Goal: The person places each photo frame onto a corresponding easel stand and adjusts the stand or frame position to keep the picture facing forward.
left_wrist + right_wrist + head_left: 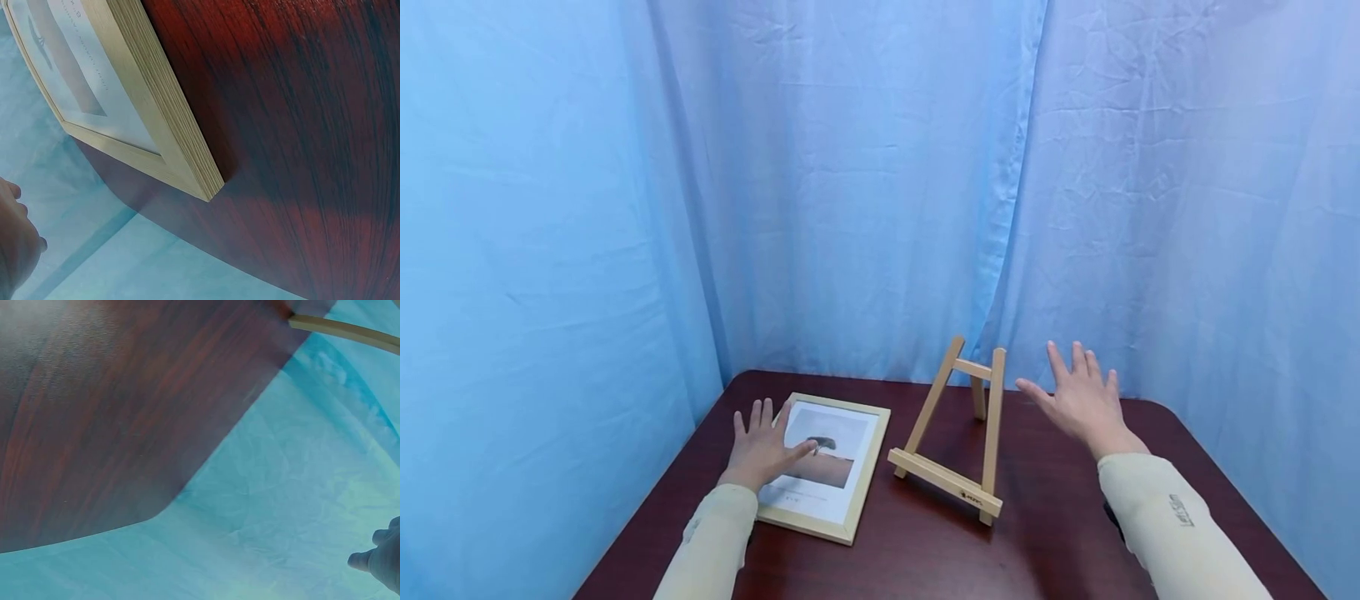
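Note:
A picture frame (868,467) with a pale wooden border lies flat on the table, its print showing a dark shape over a brown field. Over its left side my left hand (762,450) is spread, fingers apart, hiding part of the border. The left wrist view shows one corner of the picture frame (181,144) close up. Right of it stands a small wooden easel (951,479), tilted back on its rear leg, with a ledge across the front. My right hand (1084,406) hovers to the right of the easel, fingers spread and holding nothing.
The dark red-brown table (925,558) has rounded far corners. Blue curtains (865,183) hang behind it and along both sides, close to its edges. In the right wrist view, a piece of the easel (344,330) shows at the top right.

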A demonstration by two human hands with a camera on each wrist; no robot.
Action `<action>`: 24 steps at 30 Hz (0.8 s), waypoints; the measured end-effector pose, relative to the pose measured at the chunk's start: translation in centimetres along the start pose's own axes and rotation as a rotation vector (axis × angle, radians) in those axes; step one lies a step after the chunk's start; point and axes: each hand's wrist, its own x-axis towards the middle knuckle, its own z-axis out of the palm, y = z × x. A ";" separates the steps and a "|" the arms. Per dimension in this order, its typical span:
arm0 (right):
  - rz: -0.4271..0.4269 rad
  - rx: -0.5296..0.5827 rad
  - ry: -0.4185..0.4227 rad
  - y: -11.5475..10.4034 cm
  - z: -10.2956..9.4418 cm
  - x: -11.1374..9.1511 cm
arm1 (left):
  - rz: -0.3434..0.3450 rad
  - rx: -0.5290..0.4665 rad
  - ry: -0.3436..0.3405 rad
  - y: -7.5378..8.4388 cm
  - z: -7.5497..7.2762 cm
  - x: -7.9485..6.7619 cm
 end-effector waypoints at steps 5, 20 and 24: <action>-0.011 -0.004 -0.011 -1.1 -0.6 0.4 | 0.002 0.003 0.003 0.0 -0.1 0.1; -0.042 0.008 -0.015 -4.5 -1.6 1.6 | 0.003 0.015 0.004 -0.2 -0.5 0.0; -0.064 0.014 -0.005 -5.6 -1.9 1.9 | 0.002 0.021 0.003 -0.4 -0.6 -0.1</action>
